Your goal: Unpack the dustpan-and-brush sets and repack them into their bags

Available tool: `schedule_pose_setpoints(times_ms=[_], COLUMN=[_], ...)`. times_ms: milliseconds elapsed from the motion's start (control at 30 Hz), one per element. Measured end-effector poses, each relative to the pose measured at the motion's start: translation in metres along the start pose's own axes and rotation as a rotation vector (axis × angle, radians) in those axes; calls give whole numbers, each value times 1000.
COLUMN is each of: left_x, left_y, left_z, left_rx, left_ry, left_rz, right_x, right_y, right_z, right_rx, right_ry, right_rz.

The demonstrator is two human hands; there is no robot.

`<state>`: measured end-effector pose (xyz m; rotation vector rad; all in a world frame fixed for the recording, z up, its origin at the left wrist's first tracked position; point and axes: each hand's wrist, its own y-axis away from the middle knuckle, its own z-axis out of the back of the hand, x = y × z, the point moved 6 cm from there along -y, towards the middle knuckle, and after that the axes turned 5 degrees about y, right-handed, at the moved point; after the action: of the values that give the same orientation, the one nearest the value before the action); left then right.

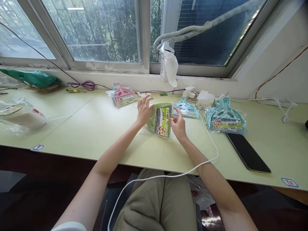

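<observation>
A green dustpan-and-brush set (163, 120) in clear plastic, with a yellow-green label, is in front of me at the middle of the table, turned sideways. At its upper left edge is my left hand (144, 110), its fingers apart and the thumb near the pan. My right hand (178, 124) has its thumb and a finger at the right edge of the packet, beside the label. Behind it sit a pink set (123, 95) to the left and a blue set (185, 108) to the right. Several blue-green sets (225, 117) are piled farther right.
A black phone (248, 152) lies at the right near the table's (84, 138) front edge. A white cable (215, 146) crosses my right forearm. Clear plastic bags (21, 117) and a yellow screwdriver (72, 90) are on the left; white adapters (205, 97) stand by the window wall.
</observation>
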<state>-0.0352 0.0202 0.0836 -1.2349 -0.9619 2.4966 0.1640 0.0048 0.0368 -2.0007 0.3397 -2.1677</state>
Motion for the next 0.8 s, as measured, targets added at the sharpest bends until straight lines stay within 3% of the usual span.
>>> schedule_pose_setpoints(times_ms=[133, 200, 333, 500, 633, 700, 800], left_x=[18, 20, 12, 7, -6, -14, -9], left_y=[-17, -17, -17, -16, -11, -8, -3], left_z=[4, 7, 9, 2, -3, 4, 31], left_rx=[457, 509, 403, 368, 302, 131, -312], left_ry=[82, 100, 140, 142, 117, 73, 42], left_rz=[-13, -8, -25, -41, -81, -110, -23], right_x=[2, 3, 9, 11, -1, -9, -21], right_y=[0, 1, 1, 3, 6, 3, -5], right_z=[-7, -10, -12, -16, -24, -24, -18], right_rx=[103, 147, 203, 310, 384, 342, 225], right_ry=[33, 36, 94, 277, 167, 67, -96], right_rz=[60, 76, 126, 152, 85, 33, -57])
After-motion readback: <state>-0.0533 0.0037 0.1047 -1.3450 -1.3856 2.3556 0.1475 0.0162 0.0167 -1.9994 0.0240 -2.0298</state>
